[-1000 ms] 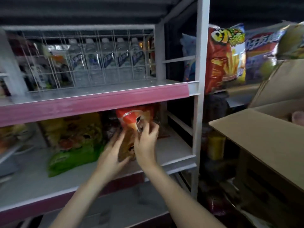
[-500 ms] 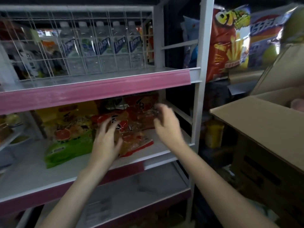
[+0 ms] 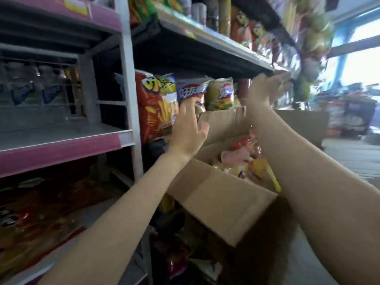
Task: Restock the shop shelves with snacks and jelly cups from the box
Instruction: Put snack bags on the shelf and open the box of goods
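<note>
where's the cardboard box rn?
In the head view, the open cardboard box sits centre-right, right of the white shelf post and below the red fries bag. The left hand and right hand are raised above it.

An open brown cardboard box [image 3: 216,194] sits right of the white metal shelf upright [image 3: 129,83], with mixed wrapped snacks [image 3: 242,159] inside. Behind the box stand three crisp bags in a row — a red bag printed with fries [image 3: 156,105], a purple bag [image 3: 191,91], a green bag [image 3: 220,93]. Left of the upright, clear water bottles [image 3: 26,89] stand on a pink-edged shelf [image 3: 61,145] — flat orange snack packs [image 3: 37,219] lie on the shelf below.
</note>
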{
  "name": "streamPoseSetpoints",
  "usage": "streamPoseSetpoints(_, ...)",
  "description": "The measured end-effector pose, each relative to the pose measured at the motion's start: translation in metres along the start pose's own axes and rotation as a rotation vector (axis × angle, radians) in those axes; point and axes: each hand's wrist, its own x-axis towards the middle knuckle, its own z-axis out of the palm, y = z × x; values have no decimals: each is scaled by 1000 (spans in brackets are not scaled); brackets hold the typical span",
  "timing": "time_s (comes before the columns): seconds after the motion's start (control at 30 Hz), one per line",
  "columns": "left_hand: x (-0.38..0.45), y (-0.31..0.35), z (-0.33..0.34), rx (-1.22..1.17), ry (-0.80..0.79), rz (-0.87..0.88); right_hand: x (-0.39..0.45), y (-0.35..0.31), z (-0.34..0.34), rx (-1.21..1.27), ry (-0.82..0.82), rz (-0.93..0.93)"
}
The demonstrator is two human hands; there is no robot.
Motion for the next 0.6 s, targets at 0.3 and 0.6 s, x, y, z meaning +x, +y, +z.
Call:
streamPoseSetpoints(0.3, 21, -20, 144, 369, -491, -99, 97, 189, -46, -958, -575, -153)
streamPoseSetpoints(0.6, 30, -37, 162, 301, -429, -181, 164, 252, 16, -1247, -1064, -234)
